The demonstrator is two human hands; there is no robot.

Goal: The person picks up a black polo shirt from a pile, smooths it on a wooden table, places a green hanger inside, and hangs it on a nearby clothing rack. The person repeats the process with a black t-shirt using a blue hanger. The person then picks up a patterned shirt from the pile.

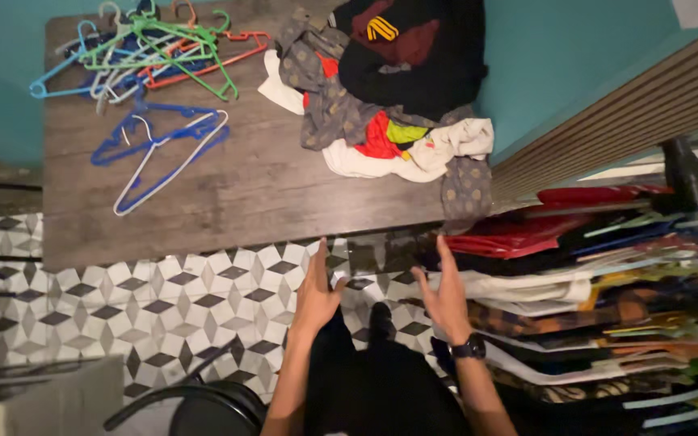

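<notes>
My left hand and my right hand are held out in front of me below the near edge of a grey wooden table, fingers apart and holding nothing. A dark watch is on my right wrist. On the table's right side lies a pile of clothes: dark, grey patterned, white, red and yellow pieces. Several plastic hangers in green, blue, orange and white lie at the table's far left, with a blue and a white hanger a little closer.
To my right a rack of hung clothes on coloured hangers fills the lower right. A black stool stands at the lower left on the patterned tile floor. Teal walls surround the table.
</notes>
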